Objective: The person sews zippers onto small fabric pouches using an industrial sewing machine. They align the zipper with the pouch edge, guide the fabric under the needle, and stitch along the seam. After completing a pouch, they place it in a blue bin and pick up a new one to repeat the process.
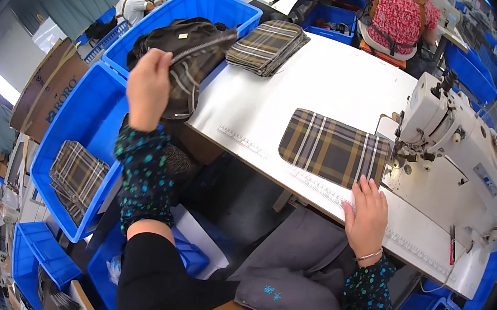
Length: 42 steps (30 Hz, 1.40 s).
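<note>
My left hand (148, 88) is raised at the left of the sewing table (347, 74), pinching a dark fabric piece (194, 66) with a long zipper-like strip and plaid edging, partly over a blue bin. My right hand (366, 214) lies with fingers apart at the lower right corner of a flat plaid panel (331, 147), which rests beside the white sewing machine (435, 123). A stack of plaid panels (266, 41) sits at the table's back left, right of the dark fabric.
Blue bins (69, 106) line the left, one holding plaid pieces (79, 176). Red-handled snips (452, 244) lie at right. A cardboard sheet (38, 83) stands beyond the bins. A person in red (395, 17) sits ahead; another in white (133, 8) is at back left.
</note>
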Available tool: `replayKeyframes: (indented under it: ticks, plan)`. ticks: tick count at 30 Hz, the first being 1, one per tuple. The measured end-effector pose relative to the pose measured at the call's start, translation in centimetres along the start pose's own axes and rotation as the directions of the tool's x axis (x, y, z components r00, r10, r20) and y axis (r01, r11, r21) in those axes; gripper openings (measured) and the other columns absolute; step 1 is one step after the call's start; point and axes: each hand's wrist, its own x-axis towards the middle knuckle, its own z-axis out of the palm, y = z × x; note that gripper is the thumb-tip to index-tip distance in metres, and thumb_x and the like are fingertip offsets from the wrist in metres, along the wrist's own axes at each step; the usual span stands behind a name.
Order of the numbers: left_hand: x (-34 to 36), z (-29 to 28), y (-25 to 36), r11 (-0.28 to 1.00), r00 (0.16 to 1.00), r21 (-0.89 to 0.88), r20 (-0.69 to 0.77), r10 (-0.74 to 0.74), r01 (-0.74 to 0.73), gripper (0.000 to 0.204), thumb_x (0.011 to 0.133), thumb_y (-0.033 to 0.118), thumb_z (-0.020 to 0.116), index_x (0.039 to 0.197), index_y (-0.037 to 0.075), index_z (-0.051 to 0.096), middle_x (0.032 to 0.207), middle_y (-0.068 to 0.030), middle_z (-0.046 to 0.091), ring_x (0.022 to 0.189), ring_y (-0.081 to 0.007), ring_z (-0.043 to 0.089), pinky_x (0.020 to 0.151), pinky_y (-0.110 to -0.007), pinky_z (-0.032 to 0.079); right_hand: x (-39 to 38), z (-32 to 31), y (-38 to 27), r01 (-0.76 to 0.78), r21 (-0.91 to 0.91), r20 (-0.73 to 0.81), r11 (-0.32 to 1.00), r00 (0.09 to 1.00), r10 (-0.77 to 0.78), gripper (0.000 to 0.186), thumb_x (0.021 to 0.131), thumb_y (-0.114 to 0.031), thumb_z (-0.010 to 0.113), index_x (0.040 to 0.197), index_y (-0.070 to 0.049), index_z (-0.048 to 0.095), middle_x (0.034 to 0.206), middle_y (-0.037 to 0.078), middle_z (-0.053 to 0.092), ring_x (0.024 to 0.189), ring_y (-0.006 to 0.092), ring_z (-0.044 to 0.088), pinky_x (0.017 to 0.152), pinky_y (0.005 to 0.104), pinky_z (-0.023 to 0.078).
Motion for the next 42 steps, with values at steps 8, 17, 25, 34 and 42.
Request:
replayKeyframes:
  ticks: [8,17,25,34,42]
  plan:
    - [-4.2,-6.7,7.5,0.751,0.811,-0.617,0.550,0.199,0.235,0.020,0.106,0.015,0.061,0.092,0.001,0.061,0.082,0.0056,0.051,0.081,-0.0049,0.045,0.072,-0.022,0.037,1.5,-3.7,-0.4,-0.083,0.793,0.053,0.604,0.996,0.067,0.050,0.103,-0.035,0.061,0.135,0.002,0.063,0.143,0.017,0.062,0.131,0.0315,0.057,0.114,0.0425,0.040]
    - [-10.2,0.8,8.9,0.632,0.444,-0.564,0.821,0.360,0.531,0.021,0.109,0.017,0.059,0.094,0.002,0.062,0.084,0.0069,0.052,0.083,-0.0048,0.043,0.076,-0.022,0.038,-0.1,-7.9,-1.7,-0.413,0.910,0.413,0.027,0.910,0.021,0.027,0.108,-0.020,0.059,0.114,0.004,0.069,0.101,-0.001,0.066,0.093,0.0051,0.055,0.087,0.0245,0.046]
    - [-13.4,4.5,9.6,0.566,0.322,-0.505,0.860,0.396,0.652,0.023,0.111,0.019,0.056,0.095,0.003,0.060,0.085,0.0077,0.049,0.083,-0.0043,0.041,0.077,-0.022,0.037,-2.2,-6.7,-3.3,-0.380,0.919,0.331,0.101,0.887,0.322,0.016,0.106,-0.011,0.061,0.098,0.002,0.065,0.085,-0.006,0.059,0.079,0.0020,0.048,0.072,0.0211,0.043]
    - [-15.8,5.6,10.4,0.538,0.136,-0.473,0.825,0.549,0.698,0.039,0.115,0.031,0.044,0.099,0.000,0.062,0.090,0.0049,0.057,0.089,-0.0060,0.047,0.083,-0.024,0.042,-2.1,-6.5,-4.1,-0.396,0.912,0.411,-0.113,0.863,0.294,0.020,0.108,-0.016,0.061,0.097,-0.001,0.066,0.081,-0.007,0.060,0.076,0.0005,0.048,0.068,0.0192,0.043]
    - [-17.0,3.6,16.2,0.376,-0.168,-0.207,0.636,0.753,0.903,0.034,0.110,0.034,0.059,0.104,0.002,0.065,0.089,0.0062,0.058,0.081,-0.0017,0.047,0.071,-0.020,0.040,-1.7,-7.5,-4.9,-0.393,0.835,0.380,0.386,0.918,0.114,0.017,0.101,-0.014,0.066,0.096,0.002,0.068,0.080,0.008,0.065,0.074,0.0146,0.059,0.072,0.0296,0.050]
